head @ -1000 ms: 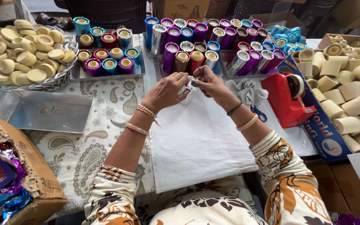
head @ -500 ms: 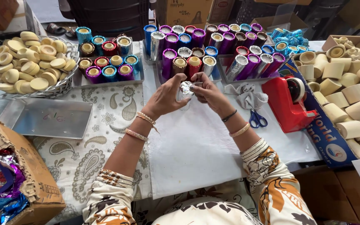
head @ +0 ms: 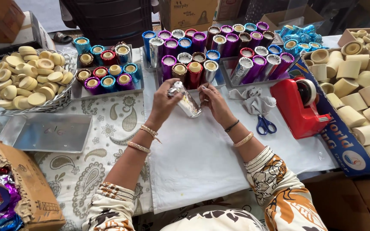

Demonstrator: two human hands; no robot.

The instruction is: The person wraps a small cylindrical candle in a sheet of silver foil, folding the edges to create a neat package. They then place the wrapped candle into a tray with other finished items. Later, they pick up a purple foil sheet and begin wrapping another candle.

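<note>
Silver foil roll (head: pixel 186 102), frame centre, pinched between your left hand (head: pixel 164 102) and right hand (head: pixel 214 102) above the white cloth (head: pixel 202 158): loosen either grip and foil likely creases, or roll drops among the wrapped rolls (head: pixel 193 70) just above.

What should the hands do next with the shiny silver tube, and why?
Probably press the loose foil end flat with the right hand. The silver-wrapped tube lies tilted between both hands, the left hand gripping its top, and its foil looks crinkled, while the wrapped tubes in the trays look smooth.
</note>
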